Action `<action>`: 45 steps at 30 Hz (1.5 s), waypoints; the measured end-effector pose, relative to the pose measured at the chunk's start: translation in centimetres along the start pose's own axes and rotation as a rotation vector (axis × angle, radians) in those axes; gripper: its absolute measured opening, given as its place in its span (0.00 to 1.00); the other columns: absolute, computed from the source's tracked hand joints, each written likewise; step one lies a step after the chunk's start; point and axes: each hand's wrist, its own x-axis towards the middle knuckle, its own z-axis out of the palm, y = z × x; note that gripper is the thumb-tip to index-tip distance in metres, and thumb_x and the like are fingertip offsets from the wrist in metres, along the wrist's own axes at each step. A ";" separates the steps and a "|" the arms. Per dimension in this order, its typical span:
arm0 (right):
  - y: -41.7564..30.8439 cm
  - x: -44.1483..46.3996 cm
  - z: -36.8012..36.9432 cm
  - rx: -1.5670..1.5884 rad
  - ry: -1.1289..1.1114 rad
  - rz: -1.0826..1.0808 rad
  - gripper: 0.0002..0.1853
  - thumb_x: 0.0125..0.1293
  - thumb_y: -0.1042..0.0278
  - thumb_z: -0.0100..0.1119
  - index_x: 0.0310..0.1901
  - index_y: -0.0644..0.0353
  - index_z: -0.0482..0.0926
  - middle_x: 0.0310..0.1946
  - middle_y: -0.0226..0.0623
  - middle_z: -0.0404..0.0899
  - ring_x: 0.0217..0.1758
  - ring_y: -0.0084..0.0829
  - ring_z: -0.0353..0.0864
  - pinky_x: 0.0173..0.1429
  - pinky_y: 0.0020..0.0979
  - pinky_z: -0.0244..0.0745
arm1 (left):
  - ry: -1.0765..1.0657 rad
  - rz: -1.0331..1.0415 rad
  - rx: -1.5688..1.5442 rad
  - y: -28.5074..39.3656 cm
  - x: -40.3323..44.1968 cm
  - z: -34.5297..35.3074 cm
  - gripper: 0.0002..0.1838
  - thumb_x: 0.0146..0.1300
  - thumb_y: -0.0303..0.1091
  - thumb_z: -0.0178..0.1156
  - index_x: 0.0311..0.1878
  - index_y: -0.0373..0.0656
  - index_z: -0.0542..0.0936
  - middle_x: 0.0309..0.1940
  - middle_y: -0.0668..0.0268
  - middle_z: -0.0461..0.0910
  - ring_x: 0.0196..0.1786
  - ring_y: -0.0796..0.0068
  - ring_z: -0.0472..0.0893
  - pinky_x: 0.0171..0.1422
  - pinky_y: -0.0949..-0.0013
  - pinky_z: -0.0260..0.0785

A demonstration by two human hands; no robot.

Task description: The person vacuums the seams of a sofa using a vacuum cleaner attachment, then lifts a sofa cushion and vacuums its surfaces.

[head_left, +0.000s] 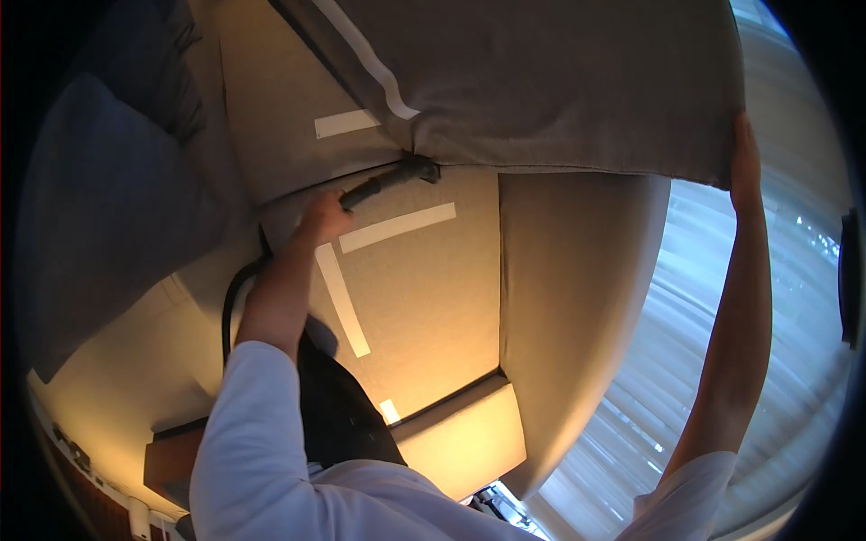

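My left hand (325, 219) is closed around the dark handle tube of a vacuum cleaner wand (383, 183). Its nozzle (421, 168) reaches into the seam where the sofa base (433, 298) meets the raised seat cushion (577, 81). At the far right, my right hand (745, 171) grips the corner edge of this large grey-brown cushion and holds it tilted up; part of the fingers is hidden behind it. White fastening strips (397, 227) lie on the sofa base, and another white strip (370, 72) runs along the cushion's underside.
A black hose (227, 311) curves beside my left forearm. Dark blue-grey pillows (117, 189) are at the left. The sofa's armrest or back panel (577, 270) rises on the right, beside pale sheer curtains (667, 334). Warm light falls on the lower sofa section (469, 437).
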 end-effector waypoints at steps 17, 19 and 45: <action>-7.8 -8.8 -0.4 -0.481 0.187 -0.268 0.53 0.56 0.28 0.67 0.70 0.66 0.66 0.60 0.57 0.73 0.66 0.57 0.71 0.68 0.52 0.68 | 0.256 -0.028 -0.084 -5.4 -26.1 -9.3 0.28 0.58 0.48 0.69 0.56 0.38 0.80 0.48 0.45 0.84 0.53 0.43 0.83 0.58 0.50 0.76; -12.3 -13.1 -1.0 -0.495 0.231 -0.260 0.48 0.54 0.31 0.71 0.62 0.66 0.70 0.54 0.53 0.74 0.60 0.56 0.74 0.61 0.54 0.70 | 0.243 -0.039 -0.088 -5.7 -29.9 -10.2 0.25 0.57 0.47 0.69 0.52 0.40 0.82 0.42 0.46 0.85 0.49 0.45 0.84 0.54 0.50 0.77; -19.7 -24.3 -0.2 -0.240 0.006 -0.278 0.47 0.60 0.30 0.62 0.78 0.38 0.62 0.79 0.50 0.55 0.83 0.57 0.46 0.81 0.61 0.43 | 0.665 0.039 -0.268 -7.8 -50.9 -9.2 0.20 0.57 0.43 0.72 0.40 0.35 0.80 0.30 0.52 0.83 0.35 0.54 0.83 0.42 0.55 0.74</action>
